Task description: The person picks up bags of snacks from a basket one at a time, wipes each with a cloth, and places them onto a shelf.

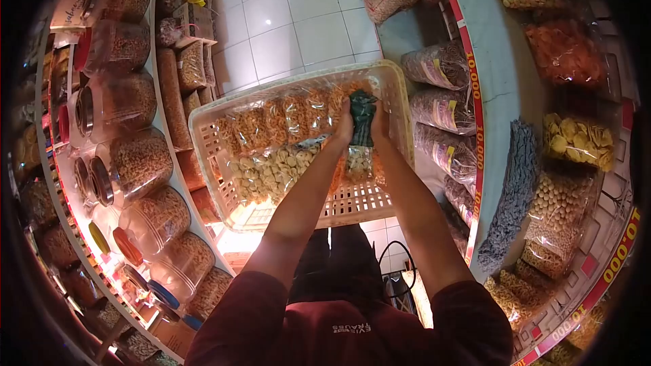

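Note:
Both of my hands meet around a dark green packet over the right part of a pale plastic basket. My left hand [344, 124] presses on the packet's left side, and my right hand [381, 122] on its right side. The green packet [363, 118] stands out among the clear bags. Inside the basket [298, 86], orange-brown snack bags [274, 120] form a row along the far side. Bags of pale round snacks [271, 173] lie nearer to me, and another clear bag [359, 163] is just below the green packet.
Large snack jars [139, 163] line the shelves on the left. Bagged goods [444, 108] and a shelf edge with red price strips [475, 95] stand at the right. A grey fluffy cloth [508, 196] lies on the right shelf. White floor tiles [278, 20] show beyond the basket.

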Tool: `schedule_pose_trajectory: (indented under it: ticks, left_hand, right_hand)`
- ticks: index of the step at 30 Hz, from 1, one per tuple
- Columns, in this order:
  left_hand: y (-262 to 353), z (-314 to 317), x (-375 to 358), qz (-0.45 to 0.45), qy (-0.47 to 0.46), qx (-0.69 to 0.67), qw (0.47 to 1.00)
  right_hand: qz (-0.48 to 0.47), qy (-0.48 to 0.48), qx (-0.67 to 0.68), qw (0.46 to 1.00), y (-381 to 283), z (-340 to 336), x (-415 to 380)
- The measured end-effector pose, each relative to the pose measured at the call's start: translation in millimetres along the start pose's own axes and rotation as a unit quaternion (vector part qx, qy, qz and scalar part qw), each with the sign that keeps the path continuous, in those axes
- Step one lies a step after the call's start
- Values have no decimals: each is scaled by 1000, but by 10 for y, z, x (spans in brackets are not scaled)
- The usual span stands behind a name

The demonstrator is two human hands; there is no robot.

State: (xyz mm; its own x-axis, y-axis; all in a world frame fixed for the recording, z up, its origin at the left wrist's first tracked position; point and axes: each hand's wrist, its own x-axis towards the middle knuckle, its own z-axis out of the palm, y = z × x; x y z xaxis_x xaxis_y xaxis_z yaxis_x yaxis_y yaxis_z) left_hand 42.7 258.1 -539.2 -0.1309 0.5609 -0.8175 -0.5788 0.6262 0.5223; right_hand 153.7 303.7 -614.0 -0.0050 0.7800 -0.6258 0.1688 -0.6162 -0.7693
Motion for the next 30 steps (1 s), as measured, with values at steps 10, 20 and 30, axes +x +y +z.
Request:
schedule_pose_trajectory:
  ticks: [10, 20, 30]
  left_hand:
    - [106, -90, -359, 76, -16, -95, 992]
    - [889, -333, -2049, 196, -124, -242, 942]
    - [2067, -369, -5067, 403, -434, -160, 790]
  right_hand:
    - [-31, -7, 106, 994, -356, 1, -592]
    - [-449, -89, 12, 889, -1557, 191, -2396]
    - [-781, -41, -7, 623, -3520, -219, -5502]
